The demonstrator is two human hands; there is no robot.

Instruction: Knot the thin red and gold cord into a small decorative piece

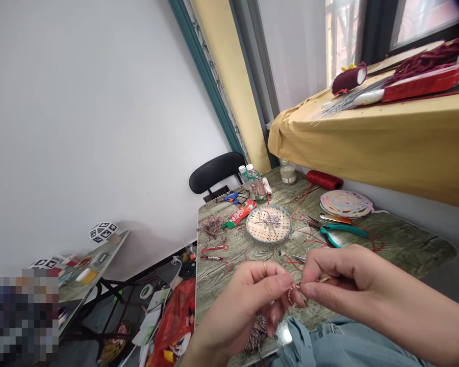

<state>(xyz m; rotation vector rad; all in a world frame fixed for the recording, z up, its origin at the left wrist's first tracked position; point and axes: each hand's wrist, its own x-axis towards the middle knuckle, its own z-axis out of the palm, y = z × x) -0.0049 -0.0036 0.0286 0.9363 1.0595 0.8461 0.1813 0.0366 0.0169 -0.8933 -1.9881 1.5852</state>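
My left hand (262, 290), with a ring on one finger, pinches a thin red-and-white twisted cord (299, 302) between thumb and forefinger. Close beside it, my right hand (340, 280) is closed in a pinch on the same cord. The fingertips partly hide the cord, which hangs in a small loop. Under my left hand lies a tangled bundle of similar cord (255, 334). Just beyond the hands are the tips of a metal tool (299, 258) and teal-handled pliers (338, 232). Farther off sits a round woven basket (252, 232) with tangled thread in it.
Two plastic bottles (255, 184), a red-green tube (240, 214), a glass jar (288, 173), a red thread spool (324, 180) and a pastel round mat (346, 204) stand or lie on the table. A yellow-draped ledge (367, 137) overhangs its right side. A black chair (216, 172) stands behind.
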